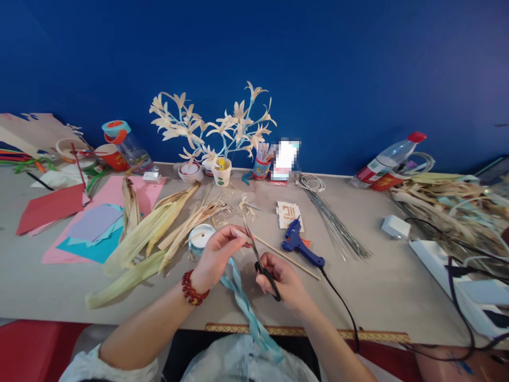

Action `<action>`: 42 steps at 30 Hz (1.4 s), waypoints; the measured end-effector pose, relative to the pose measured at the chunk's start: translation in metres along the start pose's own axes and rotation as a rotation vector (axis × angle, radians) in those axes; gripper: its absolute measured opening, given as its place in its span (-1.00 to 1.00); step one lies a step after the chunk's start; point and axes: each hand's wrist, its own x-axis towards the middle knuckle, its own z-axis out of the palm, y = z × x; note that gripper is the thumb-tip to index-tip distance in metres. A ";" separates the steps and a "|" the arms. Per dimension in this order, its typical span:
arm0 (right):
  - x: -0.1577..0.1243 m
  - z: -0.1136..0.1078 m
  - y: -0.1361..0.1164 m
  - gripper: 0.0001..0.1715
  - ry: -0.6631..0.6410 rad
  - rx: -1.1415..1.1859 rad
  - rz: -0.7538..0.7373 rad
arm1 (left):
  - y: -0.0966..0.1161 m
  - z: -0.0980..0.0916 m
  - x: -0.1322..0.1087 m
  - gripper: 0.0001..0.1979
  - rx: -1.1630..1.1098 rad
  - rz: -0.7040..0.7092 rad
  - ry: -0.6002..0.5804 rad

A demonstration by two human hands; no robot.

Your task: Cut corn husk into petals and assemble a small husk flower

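Note:
My right hand (280,278) is wrapped round the black handles of a pair of scissors (260,261), whose blades point up and away from me. Close to the blades, the fingers of my left hand (222,252) are pinched together; a small pale piece seems to be between them, too small to name. Below that hand a light blue ribbon (248,307) runs over the table edge towards my lap. Partly behind my left hand lies a white ribbon spool (201,236). Dried corn husks (155,228) are spread left of it. A thin wooden stick (296,260) lies beyond the scissors.
A blue hot glue gun (300,244) with a black cord rests to the right, near a bundle of wires (338,225). Husk flowers (225,127) stand in pots by the wall. A power strip (457,292) is far right, coloured paper (95,228) far left.

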 end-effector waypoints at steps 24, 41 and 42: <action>-0.003 -0.014 -0.008 -0.38 -0.026 -0.163 -0.031 | 0.003 -0.004 -0.001 -0.92 -0.011 -0.011 -0.074; -0.004 -0.023 -0.010 -0.38 -0.047 -0.256 -0.034 | 0.005 -0.005 -0.001 -0.92 0.010 0.018 -0.119; -0.004 -0.023 -0.010 -0.38 -0.045 -0.265 -0.039 | 0.005 -0.006 -0.001 -0.91 0.010 0.019 -0.123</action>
